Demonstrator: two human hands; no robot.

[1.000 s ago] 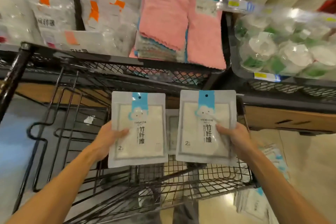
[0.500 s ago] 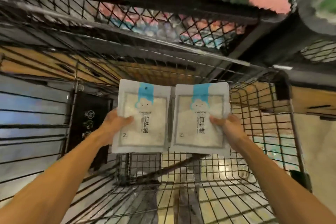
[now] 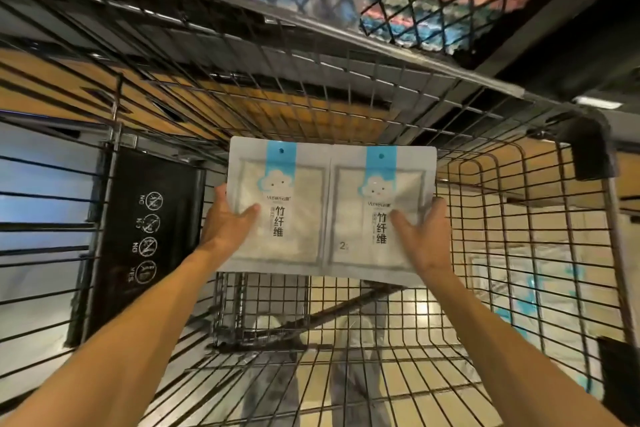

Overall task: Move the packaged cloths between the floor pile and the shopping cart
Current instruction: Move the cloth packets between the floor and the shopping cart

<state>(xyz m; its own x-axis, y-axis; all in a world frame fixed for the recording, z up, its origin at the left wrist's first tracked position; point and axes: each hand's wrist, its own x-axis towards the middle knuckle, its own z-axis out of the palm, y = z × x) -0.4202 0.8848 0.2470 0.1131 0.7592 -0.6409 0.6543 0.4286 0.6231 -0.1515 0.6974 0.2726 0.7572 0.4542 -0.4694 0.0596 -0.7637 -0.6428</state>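
**Two cloth packs held over the cart**

The left hand (image 3: 227, 224) grips the left pack (image 3: 277, 204) and the right hand (image 3: 420, 239) grips the right pack (image 3: 381, 208), fingers closed on their outer edges. The packs touch side by side above the shopping cart (image 3: 519, 288) floor. Beyond the cart's right wall, more packs (image 3: 512, 288) lie on the floor.

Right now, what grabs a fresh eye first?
Two white packaged cloths with blue cloud labels, held edge to edge mid-frame: left packet in the left hand, right packet in the right hand. Around and below them is the black wire shopping cart, with more packets on the floor seen through its right side.
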